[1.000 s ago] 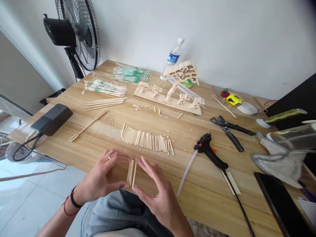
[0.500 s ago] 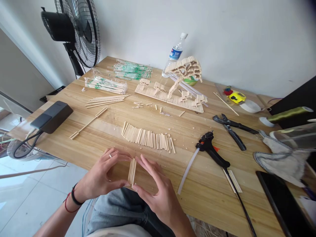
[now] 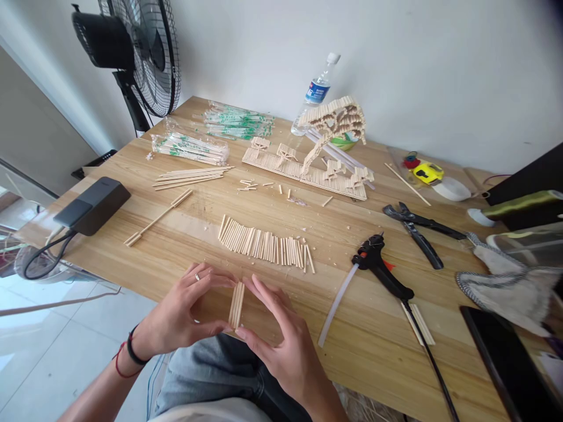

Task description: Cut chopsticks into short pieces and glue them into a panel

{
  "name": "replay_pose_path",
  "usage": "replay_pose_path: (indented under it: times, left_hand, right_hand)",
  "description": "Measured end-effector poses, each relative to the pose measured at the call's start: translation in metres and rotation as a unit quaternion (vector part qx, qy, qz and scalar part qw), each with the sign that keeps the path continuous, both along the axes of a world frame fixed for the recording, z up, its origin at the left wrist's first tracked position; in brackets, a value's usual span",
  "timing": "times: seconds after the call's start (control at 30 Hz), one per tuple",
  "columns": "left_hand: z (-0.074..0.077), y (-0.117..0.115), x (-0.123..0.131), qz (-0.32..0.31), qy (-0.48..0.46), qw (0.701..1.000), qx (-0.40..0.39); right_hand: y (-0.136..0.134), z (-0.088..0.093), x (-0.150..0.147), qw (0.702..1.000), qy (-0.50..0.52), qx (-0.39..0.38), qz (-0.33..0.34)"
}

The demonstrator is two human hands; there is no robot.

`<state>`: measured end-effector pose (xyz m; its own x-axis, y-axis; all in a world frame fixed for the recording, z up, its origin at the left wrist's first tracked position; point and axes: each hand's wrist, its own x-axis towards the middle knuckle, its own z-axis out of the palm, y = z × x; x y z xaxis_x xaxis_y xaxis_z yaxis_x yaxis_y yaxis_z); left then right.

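Between my two hands, near the table's front edge, is a small flat bundle of short wooden sticks (image 3: pixel 236 305), side by side. My left hand (image 3: pixel 189 308) pinches its left side with thumb and fingertips at the two ends. From the right, my right hand (image 3: pixel 279 328) grips it the same way. Just beyond lies a row of loose short sticks (image 3: pixel 264 244). To the right rests a black hot glue gun (image 3: pixel 382 266) with a translucent glue stick (image 3: pixel 338 305) in its back end.
A stick-built model (image 3: pixel 303 170) stands at the back before a water bottle (image 3: pixel 317 94). Wrapped chopsticks (image 3: pixel 189 149) lie back left, near a black power adapter (image 3: pixel 93 205). Pliers (image 3: pixel 417 228), a phone (image 3: pixel 505 363) and a yellow tape measure (image 3: pixel 428 172) are at the right.
The view has shifted very slightly, so the table things sit a little differently in the picture. Both hands keep the same hold on the bundle.
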<state>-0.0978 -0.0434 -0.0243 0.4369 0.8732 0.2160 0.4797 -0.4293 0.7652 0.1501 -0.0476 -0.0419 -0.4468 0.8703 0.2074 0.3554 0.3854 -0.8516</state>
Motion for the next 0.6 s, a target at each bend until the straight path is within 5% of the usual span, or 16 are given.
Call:
replay_pose_path:
  times: [0.6]
  left_hand:
    - [0.0023,-0.0008,0.0018,0.008,0.02,1.0,0.001]
  right_hand:
    - [0.0027,0.0084,0.0045,1.0,-0.008,-0.019,-0.017]
